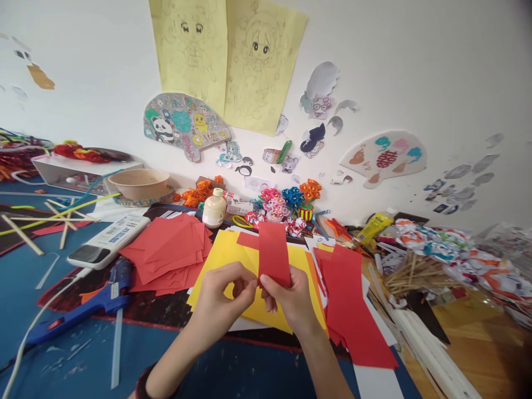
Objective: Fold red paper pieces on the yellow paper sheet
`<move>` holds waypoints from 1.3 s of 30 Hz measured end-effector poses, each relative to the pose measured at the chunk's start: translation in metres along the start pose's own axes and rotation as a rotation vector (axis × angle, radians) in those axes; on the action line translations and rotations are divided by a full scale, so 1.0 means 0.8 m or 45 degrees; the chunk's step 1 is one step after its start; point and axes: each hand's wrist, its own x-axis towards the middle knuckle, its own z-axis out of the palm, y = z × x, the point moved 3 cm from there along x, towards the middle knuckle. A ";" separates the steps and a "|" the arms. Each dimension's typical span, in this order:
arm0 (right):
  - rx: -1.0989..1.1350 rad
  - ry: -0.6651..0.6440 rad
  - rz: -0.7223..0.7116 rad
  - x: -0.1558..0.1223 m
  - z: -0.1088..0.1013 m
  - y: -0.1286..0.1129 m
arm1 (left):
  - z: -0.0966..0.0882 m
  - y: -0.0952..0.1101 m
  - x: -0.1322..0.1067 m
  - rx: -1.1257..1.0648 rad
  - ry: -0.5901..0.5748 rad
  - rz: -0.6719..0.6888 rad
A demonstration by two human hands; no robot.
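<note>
My right hand [291, 296] pinches the lower end of a red paper strip [273, 252], its thumb on the front face. The strip stands upright above a stack of yellow paper [224, 255]. My left hand [226, 293] is closed in a pinch, thumb and forefinger meeting right by the strip's lower left edge. Whether anything is between those fingertips I cannot make out. Another red piece [248, 239] lies on the yellow paper behind the strip. Left of the stack is a pile of red paper squares [168, 249]; on the right lie longer red strips [349, 293].
A blue glue gun [103, 299] and a white power strip [110, 241] with a cable lie at left. Behind are a cream bottle [214, 208], a bowl [139, 183] and small craft flowers [274, 204]. Wooden sticks [411, 271] and a yellow bottle [376, 226] crowd the right.
</note>
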 end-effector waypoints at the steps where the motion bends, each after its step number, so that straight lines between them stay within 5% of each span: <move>1: 0.017 0.004 0.001 0.000 0.001 0.001 | 0.000 0.000 0.000 -0.023 0.007 -0.002; 22: 0.197 0.001 0.044 -0.006 0.015 -0.009 | 0.004 0.006 -0.007 -0.129 0.178 0.093; 39: 0.272 -0.065 0.043 -0.006 0.009 -0.006 | 0.004 0.011 -0.006 -0.183 0.100 0.163</move>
